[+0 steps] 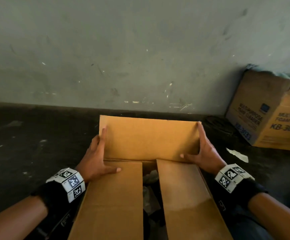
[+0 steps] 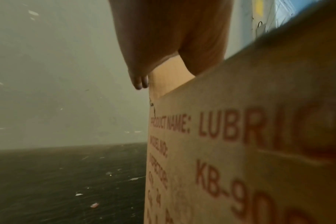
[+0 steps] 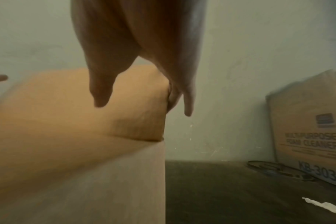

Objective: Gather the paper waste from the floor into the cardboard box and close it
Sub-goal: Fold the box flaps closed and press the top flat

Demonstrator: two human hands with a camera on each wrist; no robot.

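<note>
The cardboard box stands on the floor right in front of me, its left and right top flaps folded flat with a gap between them. Crumpled white paper waste shows down in that gap. The far flap tilts up toward me. My left hand lies along its left edge, fingers straight, thumb spread on the left flap. My right hand mirrors it on the right edge, thumb on the right flap. In the wrist views the left hand and right hand reach over the box's printed side and the flap.
A second printed carton leans against the grey wall at the right, with a dark ring on the floor beside it. A white paper scrap lies right of my box. Small bits dot the dark floor on the left.
</note>
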